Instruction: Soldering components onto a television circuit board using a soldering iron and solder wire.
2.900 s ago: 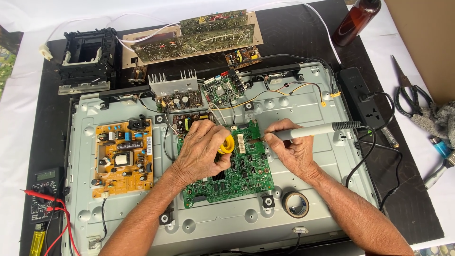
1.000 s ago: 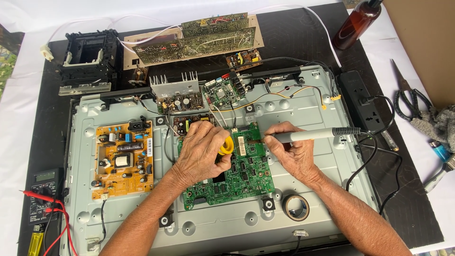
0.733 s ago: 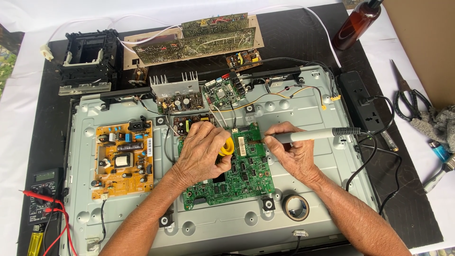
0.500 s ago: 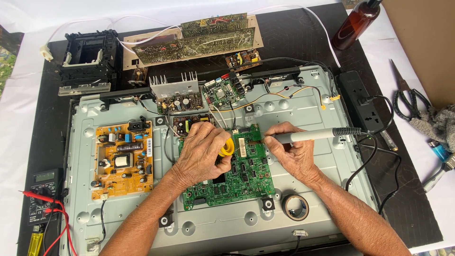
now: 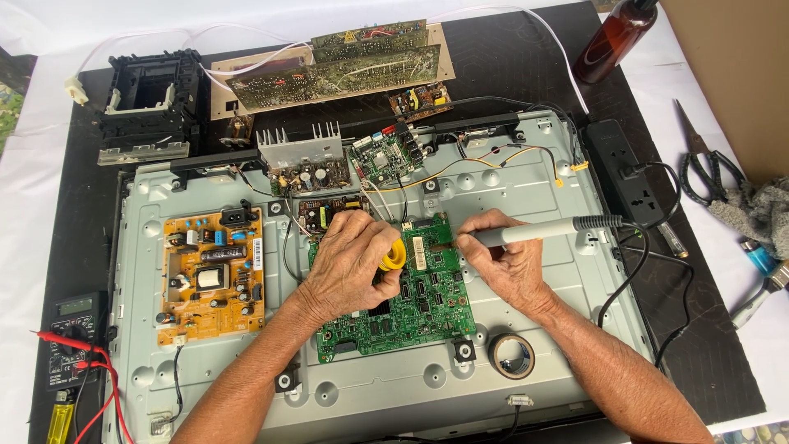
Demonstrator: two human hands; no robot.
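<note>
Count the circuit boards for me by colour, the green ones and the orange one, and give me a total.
Green boards: 4, namely the main board under both hands, a small board and two long boards.
Orange board: 1.
Total: 5.

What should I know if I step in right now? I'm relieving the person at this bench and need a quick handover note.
Left hand: rests on the green circuit board, holding a small yellow object.
Right hand: grips a grey soldering iron, tip at the board's upper edge.
The board lies on the grey metal chassis, beside the orange power board; tape roll below the right hand.
Done: chassis open, boards exposed.
Left: the work at the iron's tip appears unfinished.
</note>
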